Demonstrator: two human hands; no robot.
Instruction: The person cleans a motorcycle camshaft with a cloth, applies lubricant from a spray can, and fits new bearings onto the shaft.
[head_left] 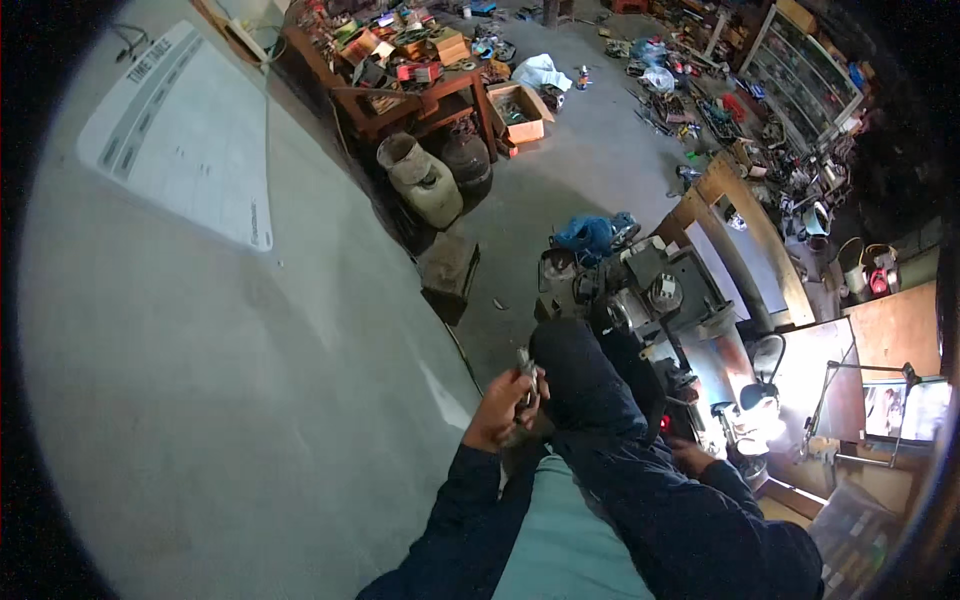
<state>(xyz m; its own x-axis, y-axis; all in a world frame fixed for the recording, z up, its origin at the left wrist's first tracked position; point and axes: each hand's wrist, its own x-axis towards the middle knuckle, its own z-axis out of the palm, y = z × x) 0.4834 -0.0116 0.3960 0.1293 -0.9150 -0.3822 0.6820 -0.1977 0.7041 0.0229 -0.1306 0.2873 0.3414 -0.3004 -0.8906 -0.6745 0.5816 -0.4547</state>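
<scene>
My left hand is raised in front of me, its fingers closed around a small, shiny metal piece. The piece sticks up past the fingertips; its exact kind is too small to make out. Just right of it is my bent knee in dark cloth. Over on the right, my right hand reaches to the near side of a metal machine, close to a small red light. The fingers of that hand are mostly hidden, so what they touch does not show.
A bright work lamp shines at the right beside a screen. A blue plastic bag lies behind the machine. Along the left wall are a gas cylinder, a wooden block and a cluttered bench. Parts cover the far-right floor.
</scene>
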